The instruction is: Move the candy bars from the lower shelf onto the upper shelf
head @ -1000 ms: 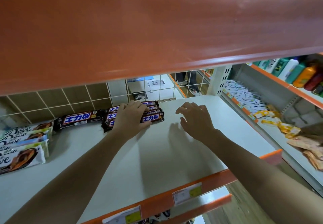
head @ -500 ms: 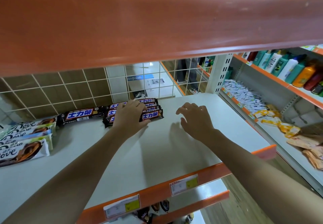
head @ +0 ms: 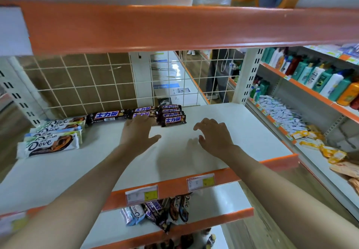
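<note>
Dark Snickers bars point(head: 171, 113) lie in a row and small stack at the back of the white upper shelf point(head: 174, 157), with one more bar point(head: 107, 116) to their left. White Dove bars point(head: 52, 136) are stacked at the shelf's left. My left hand point(head: 138, 133) hovers just in front of the Snickers stack, fingers spread, holding nothing. My right hand point(head: 213, 135) hovers over bare shelf to the right, fingers loosely curled and empty. On the lower shelf point(head: 223, 202) a small heap of Dove and Snickers bars point(head: 161, 212) shows below the orange edge.
An orange shelf front point(head: 174, 25) overhangs close above, with wrapped goods on top. A wire grid point(head: 87, 85) backs the shelf. To the right a neighbouring rack holds shampoo bottles point(head: 318, 75) and small sachets point(head: 281, 112). A person's legs point(head: 215, 77) stand behind the grid.
My left hand has drawn back off the Snickers stack and opened. The view has tilted down, bringing the lower shelf and its bars into sight. My right hand has barely moved.
</note>
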